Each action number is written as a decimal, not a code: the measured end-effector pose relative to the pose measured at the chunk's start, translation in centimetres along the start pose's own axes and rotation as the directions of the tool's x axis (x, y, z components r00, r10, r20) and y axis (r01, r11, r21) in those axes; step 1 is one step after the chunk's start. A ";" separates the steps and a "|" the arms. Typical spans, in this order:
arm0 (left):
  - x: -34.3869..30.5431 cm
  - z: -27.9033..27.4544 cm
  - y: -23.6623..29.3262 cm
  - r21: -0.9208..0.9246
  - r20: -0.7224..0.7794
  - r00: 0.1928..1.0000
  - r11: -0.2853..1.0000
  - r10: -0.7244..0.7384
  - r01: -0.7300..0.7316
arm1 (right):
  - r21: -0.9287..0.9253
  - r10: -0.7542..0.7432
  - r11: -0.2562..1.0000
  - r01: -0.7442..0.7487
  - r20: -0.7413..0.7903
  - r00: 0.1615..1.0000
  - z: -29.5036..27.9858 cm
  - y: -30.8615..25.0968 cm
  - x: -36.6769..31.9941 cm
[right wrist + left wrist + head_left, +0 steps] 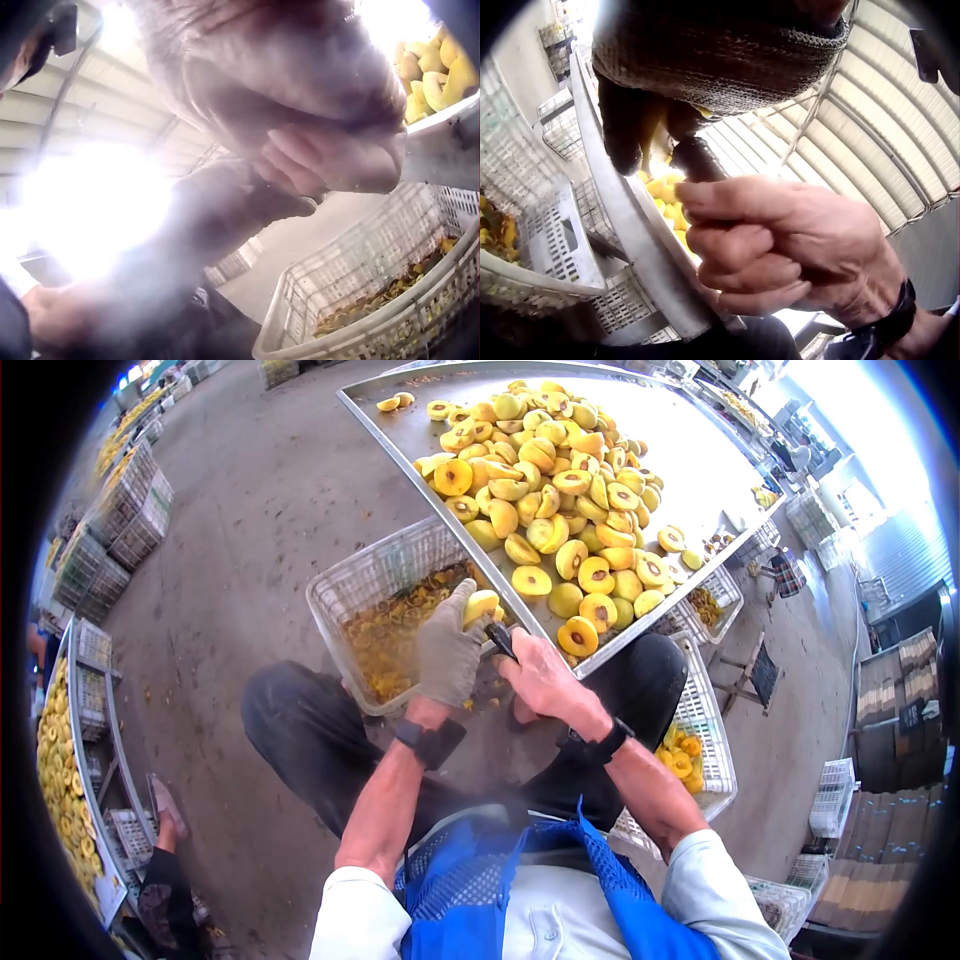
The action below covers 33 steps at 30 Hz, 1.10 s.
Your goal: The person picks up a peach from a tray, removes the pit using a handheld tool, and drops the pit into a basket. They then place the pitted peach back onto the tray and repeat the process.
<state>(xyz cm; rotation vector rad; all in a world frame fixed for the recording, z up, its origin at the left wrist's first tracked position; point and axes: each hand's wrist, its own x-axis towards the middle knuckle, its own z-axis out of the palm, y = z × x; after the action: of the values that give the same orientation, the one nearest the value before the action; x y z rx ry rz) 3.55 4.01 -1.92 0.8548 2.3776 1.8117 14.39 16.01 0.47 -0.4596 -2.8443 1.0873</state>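
In the head view the gloved left hand (450,645) holds a yellow halved fruit (481,607) between thumb and fingers, over the edge of a crate. The bare right hand (545,673) grips a tool by its black handle (502,641), close against the fruit. From the left wrist, the curled fingers of the right hand (780,240) wrap the dark handle (697,159) just below the glove (720,64). The tool's working end is hidden. Many halved fruits (540,452) lie heaped on the metal tray (690,440), several with brown centres showing.
A white crate (330,610) with brown and yellow scraps stands between the knees, left of the tray corner. Another crate (722,745) with yellow-orange pieces is beside the right leg. Crate stacks and a fruit-filled table (85,800) stand at the left; a small stool (765,672) is at the right.
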 end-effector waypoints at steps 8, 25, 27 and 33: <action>0.5 -0.9 -1.1 -0.266 0.178 0.979 0.953 -0.101 0.147 | 0.158 0.074 0.984 -0.085 0.076 0.994 0.2 1.2 0.4; 0.5 -1.3 -1.9 -0.407 0.198 0.975 0.896 -0.102 0.177 | 0.053 -0.093 0.994 0.092 0.010 0.996 -0.4 0.2 0.8; 0.4 -1.7 -1.8 -0.409 0.228 0.969 0.895 -0.089 0.179 | 0.240 0.093 0.962 -0.133 0.173 0.981 -1.3 -0.5 1.1; 0.8 -1.6 -3.3 -0.274 0.208 0.971 0.946 -0.117 0.172 | -0.248 -0.355 0.914 0.323 -0.096 0.930 0.9 0.7 1.5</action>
<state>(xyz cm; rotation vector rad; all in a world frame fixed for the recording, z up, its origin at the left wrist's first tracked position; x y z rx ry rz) 1.00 2.34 -4.15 0.7569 1.9420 1.8640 13.02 16.38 -0.74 -0.0392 -2.7894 0.6442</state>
